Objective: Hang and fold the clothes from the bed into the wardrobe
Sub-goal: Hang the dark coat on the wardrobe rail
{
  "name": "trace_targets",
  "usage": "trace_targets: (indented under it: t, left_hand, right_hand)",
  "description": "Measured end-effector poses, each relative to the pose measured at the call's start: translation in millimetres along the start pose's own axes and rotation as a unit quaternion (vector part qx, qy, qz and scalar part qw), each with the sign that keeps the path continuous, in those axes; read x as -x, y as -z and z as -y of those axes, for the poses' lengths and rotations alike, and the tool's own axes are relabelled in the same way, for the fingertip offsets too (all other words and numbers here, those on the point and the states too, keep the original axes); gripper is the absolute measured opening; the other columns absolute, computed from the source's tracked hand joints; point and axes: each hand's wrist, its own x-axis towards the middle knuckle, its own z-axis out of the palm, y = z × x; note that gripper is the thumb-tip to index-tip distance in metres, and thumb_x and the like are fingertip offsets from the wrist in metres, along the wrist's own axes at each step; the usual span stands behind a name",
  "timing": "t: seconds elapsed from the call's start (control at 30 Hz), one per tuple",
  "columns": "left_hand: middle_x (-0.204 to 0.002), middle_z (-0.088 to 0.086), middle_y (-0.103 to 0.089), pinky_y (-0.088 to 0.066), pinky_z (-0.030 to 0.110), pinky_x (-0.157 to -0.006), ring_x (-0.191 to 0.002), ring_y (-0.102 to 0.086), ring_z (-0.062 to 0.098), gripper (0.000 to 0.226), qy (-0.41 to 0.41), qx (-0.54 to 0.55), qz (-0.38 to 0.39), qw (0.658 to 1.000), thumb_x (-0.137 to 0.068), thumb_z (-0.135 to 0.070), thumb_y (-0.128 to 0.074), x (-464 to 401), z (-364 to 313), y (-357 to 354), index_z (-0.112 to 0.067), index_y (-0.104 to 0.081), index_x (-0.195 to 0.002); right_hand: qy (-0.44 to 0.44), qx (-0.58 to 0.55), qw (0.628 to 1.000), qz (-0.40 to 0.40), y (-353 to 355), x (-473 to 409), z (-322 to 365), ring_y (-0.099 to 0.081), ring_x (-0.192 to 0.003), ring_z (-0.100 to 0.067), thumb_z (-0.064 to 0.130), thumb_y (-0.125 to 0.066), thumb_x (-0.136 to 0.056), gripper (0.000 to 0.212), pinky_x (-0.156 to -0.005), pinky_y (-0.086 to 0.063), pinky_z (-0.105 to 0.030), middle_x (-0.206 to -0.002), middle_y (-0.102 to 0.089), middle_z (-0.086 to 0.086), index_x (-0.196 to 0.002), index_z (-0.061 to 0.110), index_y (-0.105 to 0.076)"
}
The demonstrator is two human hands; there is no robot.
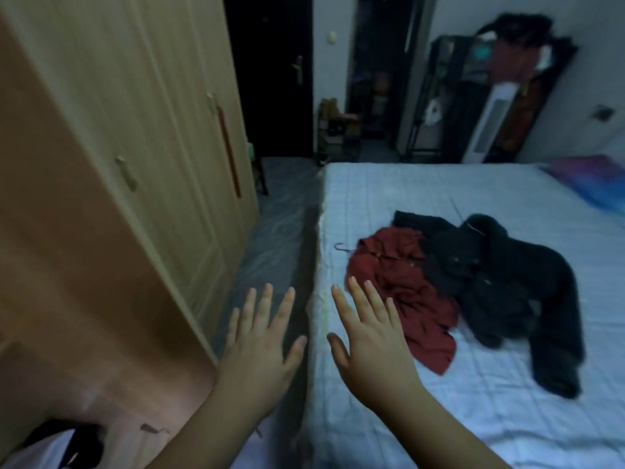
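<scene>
while both arms are reaching forward, the left hand [257, 346] and right hand [368, 343] are spreading flat with straight fingers, gripping nothing. the red garment [399, 292] and black coat [507, 286] are lying heaped together on the bed [473, 418], beside the closed wardrobe [135, 164].

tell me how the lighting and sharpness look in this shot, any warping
Head view: dim, with a bluish cast; the dark clothes on the bed lose detail; the wardrobe leans and bows from wide-angle distortion; the far shelf looks soft; both open hands, left and right, are fairly sharp.
</scene>
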Motion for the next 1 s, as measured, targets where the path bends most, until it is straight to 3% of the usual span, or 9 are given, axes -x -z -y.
trace_targets:
  t: [0.17, 0.33, 0.53, 0.67, 0.73, 0.87, 1.0]
  left_hand:
    - [-0.159, 0.009, -0.032, -0.031, 0.054, -0.113, -0.146, -0.029, 0.033, 0.073, -0.064, 0.028, 0.026, 0.997, -0.090, -0.062, -0.033, -47, -35, -31, -0.034, -0.018, -0.155]
    - [-0.166, 0.005, -0.011, -0.010, 0.049, -0.120, -0.152, -0.006, 0.029, 0.075, -0.131, 0.057, 0.046, 0.989, -0.090, -0.066, -0.023, -104, -65, -61, -0.038, -0.003, -0.157]
    - [-0.166, 0.004, 0.000, -0.005, 0.048, -0.123, -0.152, 0.007, 0.025, 0.075, -0.205, 0.087, 0.063, 0.973, -0.088, -0.067, -0.013, -156, -114, -68, -0.039, 0.005, -0.156]
    - [-0.166, 0.001, 0.007, -0.002, 0.047, -0.122, -0.152, 0.012, 0.024, 0.076, -0.243, 0.083, 0.076, 0.963, -0.086, -0.068, -0.008, -169, -154, -72, -0.041, 0.011, -0.154]
    - [-0.166, 0.002, 0.006, -0.002, 0.047, -0.122, -0.152, 0.011, 0.025, 0.077, -0.255, 0.083, 0.079, 0.960, -0.085, -0.068, -0.007, -173, -176, -74, -0.041, 0.011, -0.154]
    - [-0.166, 0.000, 0.011, 0.003, 0.046, -0.121, -0.151, 0.016, 0.023, 0.078, -0.258, 0.081, 0.085, 0.959, -0.082, -0.070, -0.003, -172, -226, -82, -0.042, 0.015, -0.153]
    - [-0.166, 0.000, 0.011, 0.000, 0.047, -0.122, -0.151, 0.016, 0.023, 0.077, -0.233, 0.072, 0.080, 0.967, -0.085, -0.069, -0.006, -170, -286, -94, -0.041, 0.014, -0.154]
  right_hand:
    - [-0.065, 0.018, 0.998, 0.013, -10, 0, -43, -0.022, -0.150, -0.025, 0.051, -0.041, -0.090, 0.070, -0.117, -0.027, -0.054, -0.162, -0.026, -0.002, -0.155, 0.030, -0.026]
    - [-0.130, 0.049, 0.990, 0.029, -7, -15, -90, -0.014, -0.152, -0.023, 0.052, -0.035, -0.091, 0.070, -0.119, -0.023, -0.053, -0.164, -0.020, 0.000, -0.156, 0.031, -0.021]
    - [-0.211, 0.066, 0.975, 0.008, 8, -33, -137, -0.007, -0.153, -0.020, 0.048, -0.040, -0.092, 0.069, -0.120, -0.007, -0.045, -0.165, -0.016, 0.002, -0.157, 0.033, -0.019]
    - [-0.249, 0.055, 0.967, -0.015, 21, -24, -166, -0.007, -0.153, -0.020, 0.048, -0.035, -0.092, 0.068, -0.122, -0.015, -0.050, -0.165, -0.015, 0.002, -0.157, 0.033, -0.018]
    - [-0.260, 0.052, 0.964, -0.020, 28, -15, -186, -0.004, -0.153, -0.020, 0.047, -0.036, -0.093, 0.068, -0.122, -0.014, -0.050, -0.166, -0.011, 0.003, -0.157, 0.034, -0.015]
    - [-0.276, 0.048, 0.959, -0.033, 46, 8, -232, 0.006, -0.153, -0.016, 0.047, -0.039, -0.095, 0.070, -0.122, 0.002, -0.042, -0.166, -0.002, 0.006, -0.157, 0.036, -0.008]
    - [-0.274, 0.040, 0.960, -0.032, 64, 38, -287, 0.004, -0.153, -0.017, 0.055, -0.021, -0.090, 0.072, -0.121, 0.003, -0.041, -0.166, -0.001, 0.006, -0.157, 0.036, -0.006]
